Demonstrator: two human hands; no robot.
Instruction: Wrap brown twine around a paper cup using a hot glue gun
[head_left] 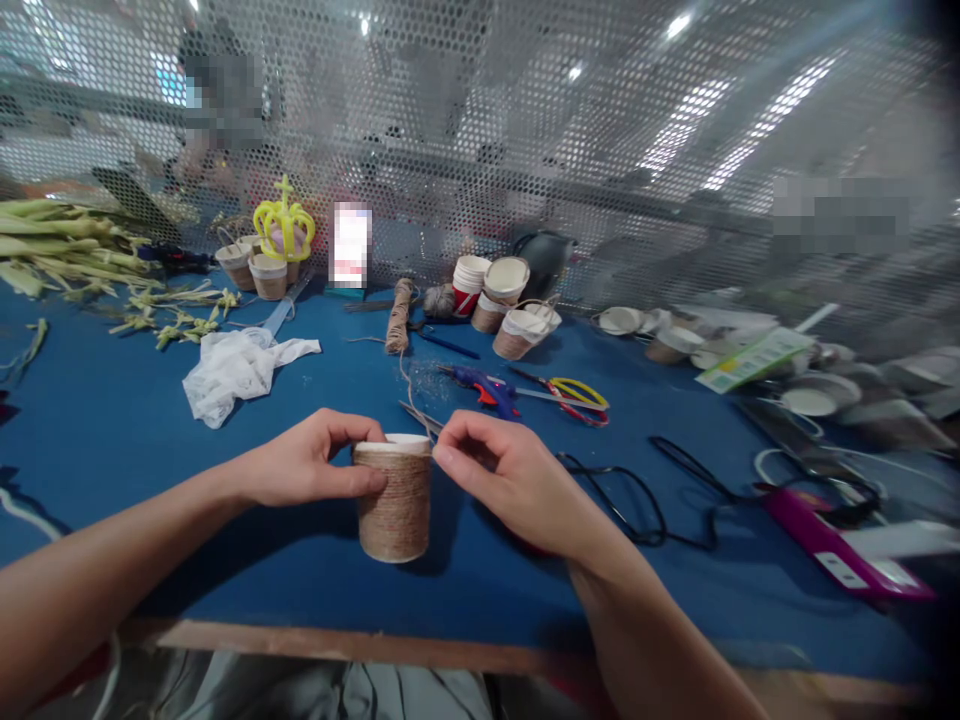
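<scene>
A white paper cup wrapped in brown twine stands upright near the table's front edge. My left hand grips its rim, with fingers inside and the thumb pressed on the twine outside. At the cup's upper right side, my right hand pinches the twine between thumb and fingertips. That strand runs back to a wound bundle of twine lying on the table. Just behind the cup is a pair of scissors, partly hidden by my right hand.
A blue glue gun and yellow-red handled scissors lie behind my right hand. Crumpled white plastic is at left. Several twine-wrapped cups stand by the mesh screen. A black cable and magenta power strip are at right.
</scene>
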